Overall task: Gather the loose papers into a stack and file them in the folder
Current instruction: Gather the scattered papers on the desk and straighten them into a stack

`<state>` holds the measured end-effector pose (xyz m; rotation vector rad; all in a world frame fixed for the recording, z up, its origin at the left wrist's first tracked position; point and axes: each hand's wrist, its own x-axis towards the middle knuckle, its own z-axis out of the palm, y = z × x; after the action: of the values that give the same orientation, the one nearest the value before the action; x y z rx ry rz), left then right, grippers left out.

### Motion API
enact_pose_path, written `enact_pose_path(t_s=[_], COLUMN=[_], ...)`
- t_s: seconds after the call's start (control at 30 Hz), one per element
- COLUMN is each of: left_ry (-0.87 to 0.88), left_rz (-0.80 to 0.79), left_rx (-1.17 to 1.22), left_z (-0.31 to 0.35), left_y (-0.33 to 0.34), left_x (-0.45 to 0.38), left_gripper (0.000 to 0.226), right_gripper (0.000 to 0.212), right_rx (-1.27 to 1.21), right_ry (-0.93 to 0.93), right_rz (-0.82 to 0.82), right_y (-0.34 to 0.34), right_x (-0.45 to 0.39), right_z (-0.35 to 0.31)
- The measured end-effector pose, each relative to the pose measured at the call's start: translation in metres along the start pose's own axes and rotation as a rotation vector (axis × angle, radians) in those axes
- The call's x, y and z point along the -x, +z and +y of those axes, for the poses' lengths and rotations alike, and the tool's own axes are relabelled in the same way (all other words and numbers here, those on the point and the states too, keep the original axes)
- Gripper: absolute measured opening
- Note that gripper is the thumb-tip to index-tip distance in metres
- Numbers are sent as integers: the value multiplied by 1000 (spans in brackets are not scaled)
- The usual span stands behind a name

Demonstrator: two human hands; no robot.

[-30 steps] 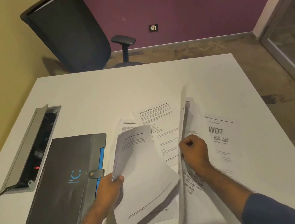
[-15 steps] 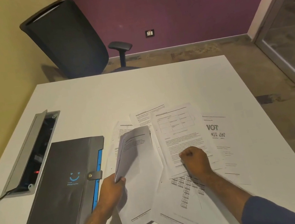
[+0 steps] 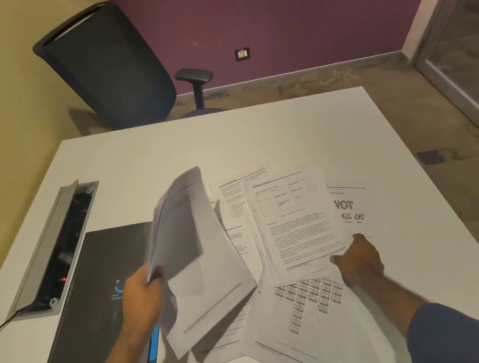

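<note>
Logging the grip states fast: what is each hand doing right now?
Left hand: closed on a raised bundle of papers.
Right hand: fingers on the table sheet at its near corner; grip cannot be told.

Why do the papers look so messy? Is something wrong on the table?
Nothing is torn or spilled. The loose papers lie fanned crookedly over each other, unstacked. The left hand holds a curling bunch above the closed folder; the right hand rests on the pile.

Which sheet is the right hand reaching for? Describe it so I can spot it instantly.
On the white table, look at the paper spread right of the dark folder. The right hand touches the top sheet at its near right corner. Alone among its neighbours, it has a grid table above paragraphs.
</note>
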<state>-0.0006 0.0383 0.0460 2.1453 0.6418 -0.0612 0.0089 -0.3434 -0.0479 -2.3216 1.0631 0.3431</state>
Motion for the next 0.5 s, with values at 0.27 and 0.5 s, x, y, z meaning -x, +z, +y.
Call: enact_pose_path(t_s=[0.27,0.5], left_ry=[42,-45], left_rz=[57,-32], left_rx=[114,98], left_z=[24,17], left_y=[-19,18], left_x=[-4,1], left_gripper=[19,20], right_gripper=[8,17], right_rx=[-456,-901], right_ry=[-143,-190], right_rz=[99,-16], right_y=[-10,-46], right_x=[12,24], right_z=[-4,-12])
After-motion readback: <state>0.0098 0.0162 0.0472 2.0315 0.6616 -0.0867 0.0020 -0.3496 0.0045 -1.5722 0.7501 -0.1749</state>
